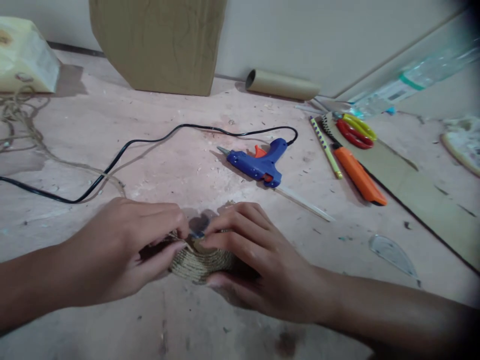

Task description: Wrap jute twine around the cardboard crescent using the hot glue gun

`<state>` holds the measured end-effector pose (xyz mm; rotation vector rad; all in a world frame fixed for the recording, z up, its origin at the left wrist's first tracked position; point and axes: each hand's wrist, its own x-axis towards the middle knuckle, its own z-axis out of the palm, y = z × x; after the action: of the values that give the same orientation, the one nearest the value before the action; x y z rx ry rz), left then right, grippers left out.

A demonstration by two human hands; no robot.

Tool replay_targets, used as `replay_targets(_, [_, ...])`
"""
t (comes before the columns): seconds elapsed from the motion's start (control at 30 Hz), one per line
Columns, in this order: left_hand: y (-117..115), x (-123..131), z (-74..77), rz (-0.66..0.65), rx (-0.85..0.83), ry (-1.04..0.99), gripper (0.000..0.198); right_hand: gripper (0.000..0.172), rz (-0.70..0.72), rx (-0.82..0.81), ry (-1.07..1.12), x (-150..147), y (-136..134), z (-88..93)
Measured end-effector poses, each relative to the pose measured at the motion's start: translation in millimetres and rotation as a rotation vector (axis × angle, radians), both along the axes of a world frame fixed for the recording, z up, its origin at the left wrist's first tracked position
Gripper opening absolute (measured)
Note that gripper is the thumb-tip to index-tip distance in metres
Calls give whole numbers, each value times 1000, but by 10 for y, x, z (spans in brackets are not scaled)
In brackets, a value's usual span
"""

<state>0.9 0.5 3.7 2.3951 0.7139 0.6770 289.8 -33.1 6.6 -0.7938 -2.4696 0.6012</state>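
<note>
A round piece wrapped in rows of jute twine (198,267) sits low in the middle, its far side partly hidden by my fingers. My right hand (255,250) grips it from the right, thumb below and fingers over the top. With thumb and forefinger, my left hand (138,245) pinches a strand of the twine at the piece's upper left edge. From there the loose twine (71,162) trails left across the table. Beyond my hands lies a blue glue gun (255,162) with an orange trigger and a clear glue stick (305,204) out of its back.
A black cord (127,145) curves leftward from the glue gun. At right lie a patterned pencil (325,147), an orange cutter (360,175), red-and-yellow scissors (356,131) and a clear protractor (393,256). Behind are a cardboard tube (283,86), a cardboard sheet (157,45) and a plastic bottle (412,82).
</note>
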Motion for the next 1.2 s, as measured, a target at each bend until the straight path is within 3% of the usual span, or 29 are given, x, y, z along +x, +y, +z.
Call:
replay_targets(0.2, [-26, 6, -6, 50, -126, -23, 21, 26, 6, -18, -3, 26, 2, 10])
replay_targets(0.6, [-38, 5, -13, 107, -84, -10, 19, 15, 43, 19, -21, 46, -6, 18])
replay_targets(1.2, [-61, 2, 3, 118, -123, 9, 20, 17, 71, 4, -37, 35, 8, 34])
